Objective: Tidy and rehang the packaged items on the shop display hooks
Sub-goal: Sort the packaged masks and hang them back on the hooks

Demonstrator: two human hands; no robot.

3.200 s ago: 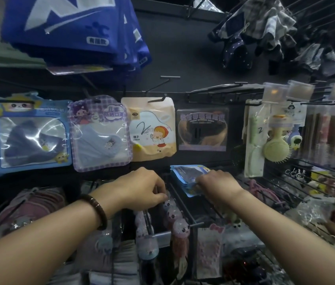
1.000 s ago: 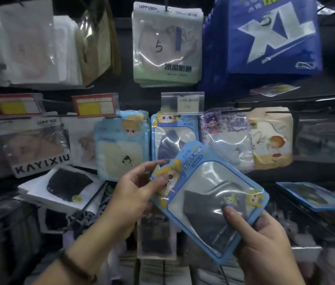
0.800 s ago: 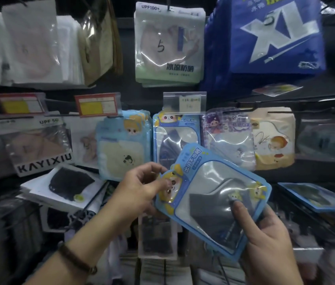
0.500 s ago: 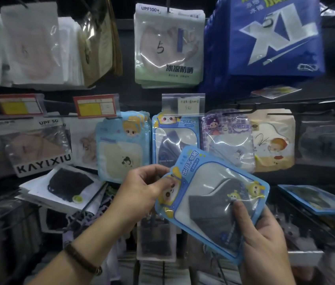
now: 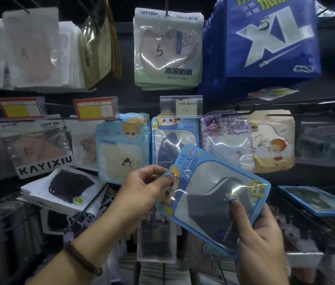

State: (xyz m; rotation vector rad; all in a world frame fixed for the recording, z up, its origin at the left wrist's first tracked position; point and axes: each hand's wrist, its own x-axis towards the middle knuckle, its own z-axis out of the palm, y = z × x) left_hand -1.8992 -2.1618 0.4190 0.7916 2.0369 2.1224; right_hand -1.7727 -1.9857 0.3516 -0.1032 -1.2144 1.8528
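A blue-bordered clear plastic packet holding a dark grey mask (image 5: 209,194) is held tilted in mid-air, its long axis running from upper left to lower right. Its header end is pinched by the left hand (image 5: 139,194); its lower end is gripped by the right hand (image 5: 259,233), thumb on the front. The matching hung blue packet (image 5: 172,140) lies just above and behind, nearest the left hand.

On held blue pack (image 5: 211,194), just right of left-hand fingers (image 5: 158,182): "出门不怕晒". Same txt on hung blue pack (image 5: 174,140) above them. Up-left: clear pack (image 5: 39,149) w/ "UPF 50", "KAYIXIU". High above: green pack (image 5: 166,50) w/ "UPF100+", handwritten "5", "冰凉防晒". Up-right: dark-blue pack (image 5: 265,38) w/ "XL", "5".
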